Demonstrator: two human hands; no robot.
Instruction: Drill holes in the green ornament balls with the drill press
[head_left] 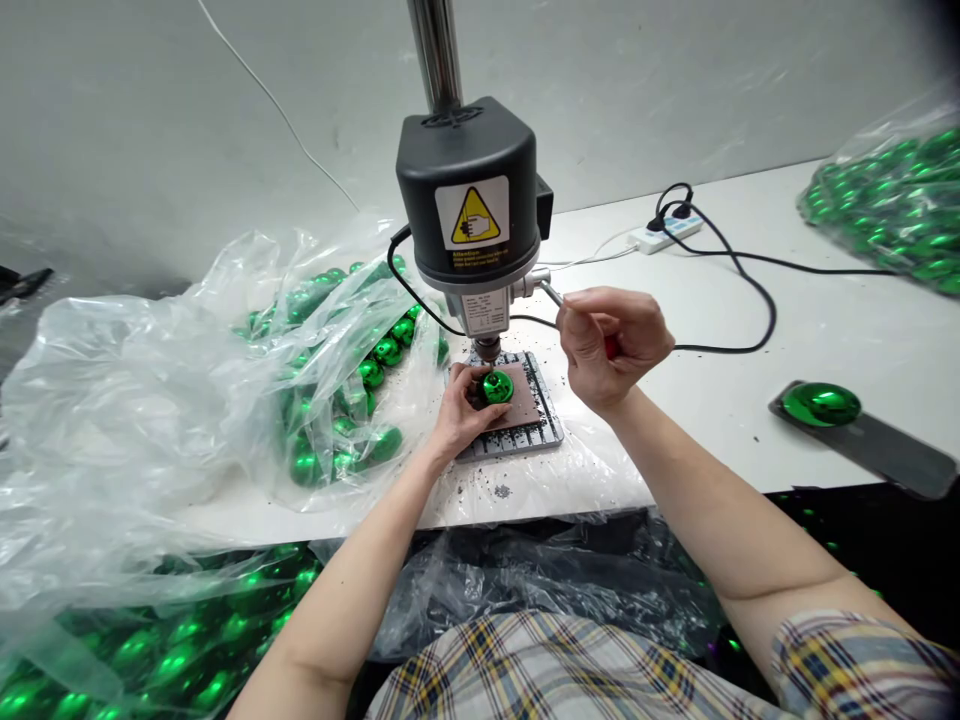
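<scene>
"What are the fingers doing on your side?"

"On my feed, the left hand [459, 412], just below the centre of the frame, has thumb and fingers parted by about the width of the green ball [497, 388] and pressed to its sides."

"And what is the ball sitting on?"

"A brownish board [526, 402] on the slotted base plate [553, 432], with dark crumbs scattered about. The drill head [466, 190] stands over it at upper centre, its chuck [487, 347] right above the ball. I can't tell whether the bit touches."

"The other hand?"

"I see the right hand [616, 345], right of centre, curled closed around the end of the metal lever [552, 294]; a bit of red knob [611, 347] shows between the fingers."

"Anything else around?"

"At centre left I have a clear plastic bag [127, 370] with more green balls [387, 350] in and beside it. Another filled bag [892, 210] lies at upper right, near the power strip [664, 235]. At right, a shiny green object [821, 403] rests on a dark flat slab [904, 455]."
</scene>
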